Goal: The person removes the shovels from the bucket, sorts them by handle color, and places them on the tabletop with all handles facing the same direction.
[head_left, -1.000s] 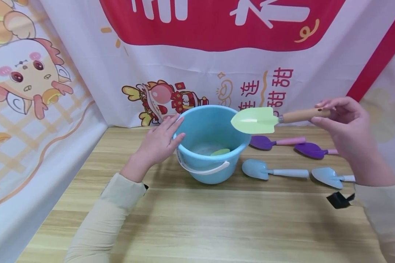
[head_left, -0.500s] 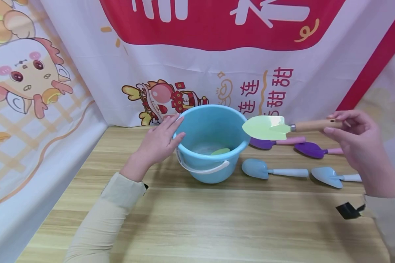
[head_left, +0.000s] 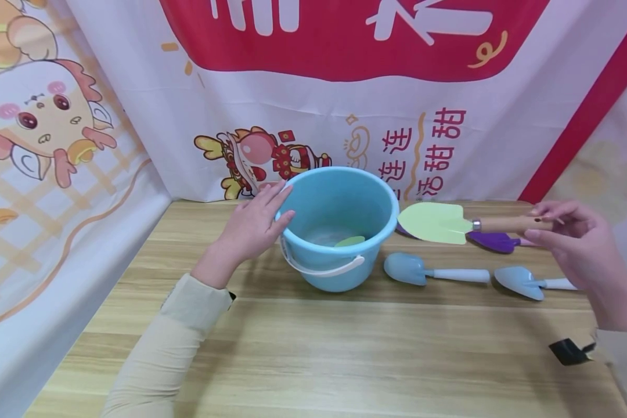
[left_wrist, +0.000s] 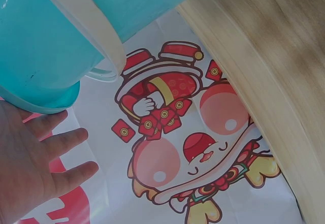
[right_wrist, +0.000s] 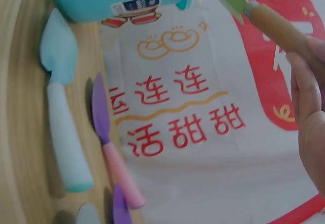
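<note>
My right hand [head_left: 575, 232] pinches the wooden handle of a light green hand trowel [head_left: 439, 223] near its end. The trowel is level, its blade pointing left at the bucket's right rim and overlapping a purple trowel behind it. My left hand [head_left: 256, 223] rests on the left rim of a blue bucket [head_left: 339, 267], its fingers straight; the left wrist view shows the fingers spread beside the rim. The bucket stands upright, its white handle [head_left: 330, 270] hanging down in front. Inside, part of another green blade [head_left: 350, 241] shows on the bottom.
Right of the bucket, two light blue trowels [head_left: 406, 268] lie in a row on the wooden table [head_left: 313, 354]. Behind them lie two purple trowels with pink handles, one blade [head_left: 493, 241] partly covered. A printed cloth [head_left: 292, 104] hangs behind the table.
My right hand has moved right and down with the green trowel, taking the blade from over the bucket's rim to beside it. The left hand and the bucket have stayed put.
</note>
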